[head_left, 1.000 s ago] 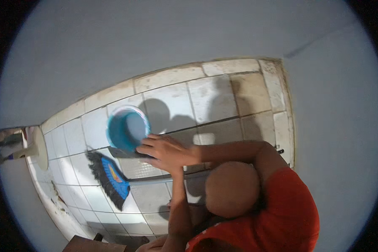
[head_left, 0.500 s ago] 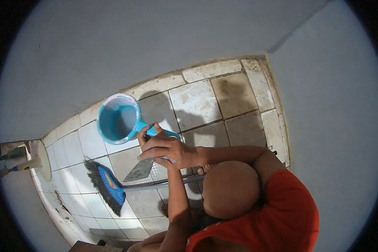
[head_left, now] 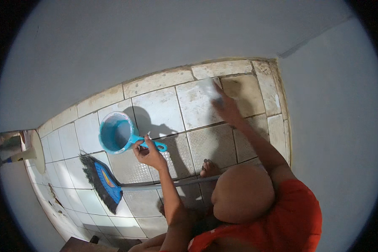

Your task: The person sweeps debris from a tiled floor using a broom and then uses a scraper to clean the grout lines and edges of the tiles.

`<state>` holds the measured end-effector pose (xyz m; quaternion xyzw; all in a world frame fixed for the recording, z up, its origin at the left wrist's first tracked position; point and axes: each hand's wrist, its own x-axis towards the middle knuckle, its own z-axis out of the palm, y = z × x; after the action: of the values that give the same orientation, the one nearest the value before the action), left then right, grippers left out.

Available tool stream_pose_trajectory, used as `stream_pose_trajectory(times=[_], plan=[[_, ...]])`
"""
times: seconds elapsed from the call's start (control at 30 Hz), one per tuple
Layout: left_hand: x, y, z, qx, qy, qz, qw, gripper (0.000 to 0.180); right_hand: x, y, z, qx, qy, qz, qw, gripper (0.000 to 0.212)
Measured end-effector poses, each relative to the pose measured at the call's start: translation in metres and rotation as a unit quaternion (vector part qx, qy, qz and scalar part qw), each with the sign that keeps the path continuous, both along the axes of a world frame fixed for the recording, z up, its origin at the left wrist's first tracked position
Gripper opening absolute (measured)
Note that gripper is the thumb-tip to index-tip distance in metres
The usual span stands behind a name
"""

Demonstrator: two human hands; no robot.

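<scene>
A blue plastic dipper, with pale smears round its rim and a greyish mix inside, is held by its handle in my left hand. My fingers are closed round that handle, and the dipper is over the floor tiles. On the right, my right hand reaches toward the far tiles with a scraper. Its flat blade is pale and smeared by motion, over a whitish tile near the foot of the wall. Whether the blade touches the tile I cannot tell.
A broom with dark bristles and a blue head lies on the tiled floor, its grey stick running under my left arm. My bent knee and foot are close by. Grey walls meet at the far right corner.
My right hand has moved away from my left hand, rightward and farther out, carrying the scraper to the tile near the wall. My left hand still holds the dipper.
</scene>
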<state>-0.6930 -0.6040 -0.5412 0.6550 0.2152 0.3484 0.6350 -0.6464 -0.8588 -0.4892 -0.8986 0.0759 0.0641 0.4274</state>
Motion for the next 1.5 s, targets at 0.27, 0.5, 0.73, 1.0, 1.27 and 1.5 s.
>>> stream_pose_trajectory(times=[0.27,0.5,0.73,1.0,1.27,1.5], plan=[[-0.007,0.05,-0.026,-0.016,-0.032,-0.008,0.999,0.023,0.04,-0.101,-0.113,-0.312,0.024,0.1,0.944,0.04],[-0.011,0.066,-0.026,0.09,0.066,0.092,0.99,0.028,0.062,-0.09,-0.115,-0.246,-0.11,0.17,0.948,0.036],[-0.004,0.08,-0.023,0.075,0.054,0.088,0.992,0.029,0.077,-0.075,-0.127,-0.264,-0.078,0.111,0.955,0.036],[-0.012,0.103,-0.017,0.143,0.156,0.108,0.971,0.03,0.074,-0.094,-0.131,-0.279,-0.11,0.117,0.947,0.043],[-0.011,0.176,0.018,0.197,0.097,0.349,0.911,0.031,0.095,-0.086,-0.107,-0.316,0.05,0.097,0.942,0.041],[0.039,0.26,0.196,0.365,-0.097,0.343,0.86,0.036,0.098,-0.087,-0.102,-0.305,0.059,0.041,0.95,0.024]])
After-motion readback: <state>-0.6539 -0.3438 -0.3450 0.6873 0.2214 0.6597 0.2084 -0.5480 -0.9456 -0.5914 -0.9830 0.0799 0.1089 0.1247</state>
